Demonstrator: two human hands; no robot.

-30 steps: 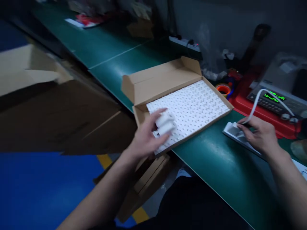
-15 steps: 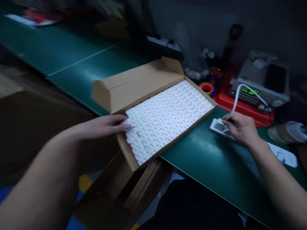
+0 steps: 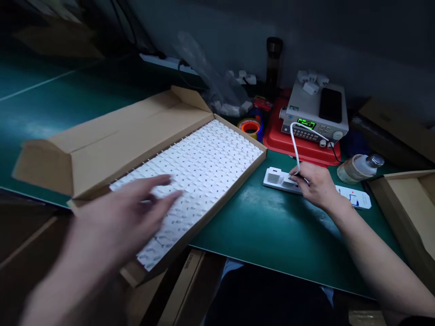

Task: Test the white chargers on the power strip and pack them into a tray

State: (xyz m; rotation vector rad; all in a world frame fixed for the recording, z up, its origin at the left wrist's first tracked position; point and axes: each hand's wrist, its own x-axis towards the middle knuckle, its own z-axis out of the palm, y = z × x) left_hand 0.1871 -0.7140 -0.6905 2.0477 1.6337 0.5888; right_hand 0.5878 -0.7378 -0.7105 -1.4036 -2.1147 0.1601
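My left hand (image 3: 125,217), blurred by motion, hovers over the near left part of an open cardboard box (image 3: 142,124). Its thumb and forefinger are apart, and nothing shows between them. Rows of small white pieces (image 3: 210,158), like chargers, fill the box. On the right, my right hand (image 3: 316,183) pinches the end of a white cable (image 3: 293,145) over a white power strip (image 3: 363,200). A white charger (image 3: 274,174) stands in the strip's left end, and another white charger (image 3: 287,181) sits right by my fingertips. Whether the cable end is inside it is hidden.
Behind the strip, a grey meter (image 3: 306,122) with a green display rests on a red tray (image 3: 288,147); the cable runs to its front. A bottle (image 3: 360,167) and another cardboard box (image 3: 404,213) stand right. Orange tape (image 3: 249,127) lies beyond the box.
My left hand has come away from the box's left end and now hovers over the white pieces. My right hand stays at the power strip with the cable. The view has turned right.
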